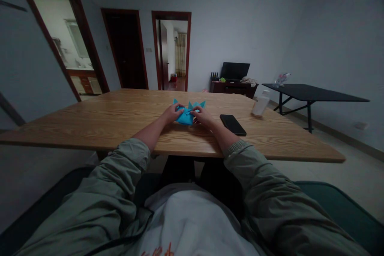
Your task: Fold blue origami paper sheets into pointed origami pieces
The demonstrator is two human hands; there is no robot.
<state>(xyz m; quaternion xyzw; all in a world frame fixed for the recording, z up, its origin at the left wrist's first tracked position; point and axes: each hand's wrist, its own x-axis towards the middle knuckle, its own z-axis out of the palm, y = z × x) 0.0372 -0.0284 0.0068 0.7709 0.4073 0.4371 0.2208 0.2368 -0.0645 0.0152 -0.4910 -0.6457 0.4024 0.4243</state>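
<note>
A folded blue paper piece [186, 117] with several pointed tips lies on the wooden table [120, 120] in front of me. My left hand [173, 113] rests on its left side, fingers curled and pressing the paper. My right hand [203, 117] pinches its right side with bent fingers. Both forearms stretch out from grey-green sleeves across the table's near edge.
A black phone [233, 124] lies flat to the right of my right hand. A white container [260, 105] stands further right near the table's far edge. A dark side table [312, 93] and a TV stand [234, 84] sit beyond. Doorways open in the back wall.
</note>
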